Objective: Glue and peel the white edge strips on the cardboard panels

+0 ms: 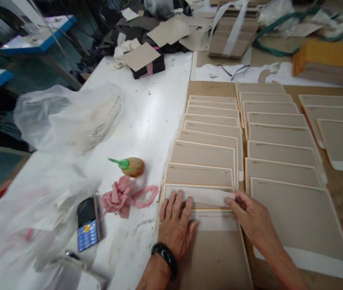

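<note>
My left hand (176, 223) lies flat with fingers spread on the nearest brown envelope (216, 253), pressing down its white flap strip (207, 196). A black bracelet (165, 257) sits on that wrist. My right hand (251, 215) pinches the right end of the same white strip between thumb and fingers. Beyond the hands, overlapping brown envelopes (207, 155) run away in a column, with a second column (280, 153) to the right.
On the white table (147, 121) to the left lie a pink cloth strip (123, 197), a brown rounded bottle with a green nozzle (131, 166), a phone (87, 223) and clear plastic bags (69, 117). Card stacks and bundles (234, 36) crowd the far end.
</note>
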`<control>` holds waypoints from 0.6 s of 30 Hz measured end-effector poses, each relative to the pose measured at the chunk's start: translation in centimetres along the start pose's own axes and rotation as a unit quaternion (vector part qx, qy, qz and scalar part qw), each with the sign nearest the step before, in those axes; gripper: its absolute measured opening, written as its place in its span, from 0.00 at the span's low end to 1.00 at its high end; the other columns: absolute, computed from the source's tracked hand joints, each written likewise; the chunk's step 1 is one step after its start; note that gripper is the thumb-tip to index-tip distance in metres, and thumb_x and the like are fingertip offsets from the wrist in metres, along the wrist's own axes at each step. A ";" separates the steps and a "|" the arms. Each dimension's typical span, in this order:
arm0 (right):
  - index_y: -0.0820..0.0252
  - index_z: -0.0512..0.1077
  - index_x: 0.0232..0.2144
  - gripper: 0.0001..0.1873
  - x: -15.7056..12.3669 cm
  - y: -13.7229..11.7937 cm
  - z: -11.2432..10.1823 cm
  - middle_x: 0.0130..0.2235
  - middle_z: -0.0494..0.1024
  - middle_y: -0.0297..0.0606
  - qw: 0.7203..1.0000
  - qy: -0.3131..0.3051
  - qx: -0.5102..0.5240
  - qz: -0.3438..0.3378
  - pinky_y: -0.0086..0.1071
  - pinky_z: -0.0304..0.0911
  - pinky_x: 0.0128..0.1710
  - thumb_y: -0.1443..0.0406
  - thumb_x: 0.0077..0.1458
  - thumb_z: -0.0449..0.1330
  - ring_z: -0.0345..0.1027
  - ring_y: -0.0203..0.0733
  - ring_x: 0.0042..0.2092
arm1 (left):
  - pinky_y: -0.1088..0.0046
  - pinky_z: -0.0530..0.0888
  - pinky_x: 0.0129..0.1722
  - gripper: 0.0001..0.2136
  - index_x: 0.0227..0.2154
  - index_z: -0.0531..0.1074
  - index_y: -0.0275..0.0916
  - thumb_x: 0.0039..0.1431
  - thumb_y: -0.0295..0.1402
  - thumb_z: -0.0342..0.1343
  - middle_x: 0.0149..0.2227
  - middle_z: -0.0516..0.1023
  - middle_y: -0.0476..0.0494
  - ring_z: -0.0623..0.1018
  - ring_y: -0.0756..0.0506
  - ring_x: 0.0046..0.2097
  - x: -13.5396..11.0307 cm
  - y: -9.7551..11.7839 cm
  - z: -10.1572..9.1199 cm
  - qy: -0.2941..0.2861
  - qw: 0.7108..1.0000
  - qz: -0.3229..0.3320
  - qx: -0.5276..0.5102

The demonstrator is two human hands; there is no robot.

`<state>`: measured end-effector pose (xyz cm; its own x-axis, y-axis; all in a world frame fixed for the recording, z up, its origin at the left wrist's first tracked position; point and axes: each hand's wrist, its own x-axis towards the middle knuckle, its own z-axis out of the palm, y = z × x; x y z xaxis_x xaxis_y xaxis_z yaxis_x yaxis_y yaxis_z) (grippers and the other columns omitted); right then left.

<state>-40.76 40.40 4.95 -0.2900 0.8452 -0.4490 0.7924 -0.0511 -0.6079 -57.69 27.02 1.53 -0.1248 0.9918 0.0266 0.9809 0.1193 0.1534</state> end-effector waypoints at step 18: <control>0.57 0.66 0.30 0.14 0.8 0.7 0.9 0.27 0.73 0.34 0.996 0.063 0.038 0.045 0.32 0.60 0.30 0.53 0.46 0.53 0.66 0.39 0.28 | 0.56 0.51 0.56 0.28 0.57 0.52 0.34 0.54 0.37 0.50 0.58 0.59 0.32 0.52 0.34 0.61 0.0 -0.3 0.0 0.011 0.999 0.028 0.010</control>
<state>-40.90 40.54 3.55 -0.1467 0.8951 -0.4210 0.7676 -0.1655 -0.6192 -57.94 26.97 1.45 -0.0724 0.9958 0.0566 0.9891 0.0645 0.1321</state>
